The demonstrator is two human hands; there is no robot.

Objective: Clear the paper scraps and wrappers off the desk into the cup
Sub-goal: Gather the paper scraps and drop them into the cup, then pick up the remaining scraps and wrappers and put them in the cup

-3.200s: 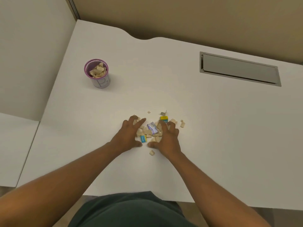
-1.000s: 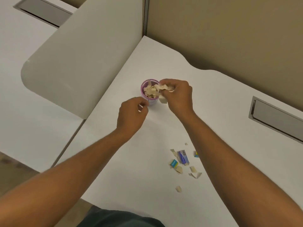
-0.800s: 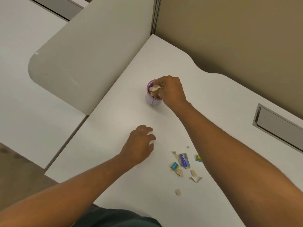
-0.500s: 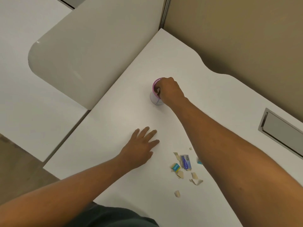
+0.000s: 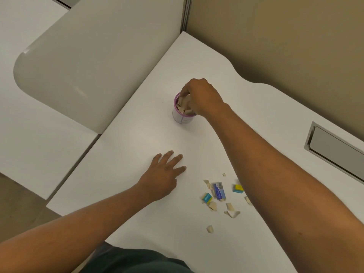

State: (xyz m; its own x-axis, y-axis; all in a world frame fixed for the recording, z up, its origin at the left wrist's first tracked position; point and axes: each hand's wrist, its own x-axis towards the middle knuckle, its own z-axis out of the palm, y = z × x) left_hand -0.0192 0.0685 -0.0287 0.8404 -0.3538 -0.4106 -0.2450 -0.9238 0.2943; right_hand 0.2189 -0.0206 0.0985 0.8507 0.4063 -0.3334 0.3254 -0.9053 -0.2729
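Note:
A small white cup (image 5: pixel 182 118) with a purple rim stands on the white desk (image 5: pixel 137 138), filled to the top with beige paper scraps (image 5: pixel 184 104). My right hand (image 5: pixel 202 97) is over the cup's mouth, fingers curled down onto the scraps. My left hand (image 5: pixel 164 174) lies flat on the desk with fingers spread, holding nothing. To its right lie several loose beige scraps (image 5: pixel 230 208), a blue-and-white wrapper (image 5: pixel 218 191), a teal-and-yellow wrapper (image 5: pixel 207 198) and another one (image 5: pixel 238 188) partly behind my right forearm.
A grey rounded divider panel (image 5: pixel 88 62) rises along the desk's left side. A tan partition wall (image 5: pixel 285 40) closes the back. A grey cable hatch (image 5: pixel 334 148) is set in the desk at the right. The desk's near edge runs close to my body.
My right hand went from dropping scraps at the cup to pressing down into its mouth. My left hand left the cup, moved back toward me and flattened on the desk.

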